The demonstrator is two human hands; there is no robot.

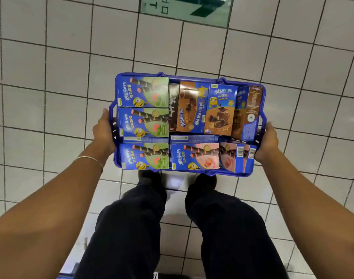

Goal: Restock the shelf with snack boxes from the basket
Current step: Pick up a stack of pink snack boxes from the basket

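A blue plastic basket (194,78) is held level in front of me, above my feet. It is packed with several snack boxes: green-fronted ones (144,92) stacked along its left side, brown chocolate ones (219,111) at the back right, pink strawberry ones (195,157) at the front right. My left hand (103,131) grips the basket's left end, fingers curled round the rim. My right hand (267,142) grips the right end the same way. No shelf is in view.
Pale square floor tiles lie all around. A green floor sign (184,9) is stuck to the tiles ahead. My dark trouser legs (131,228) and shoes stand directly under the basket. A thin bangle (89,159) circles my left wrist.
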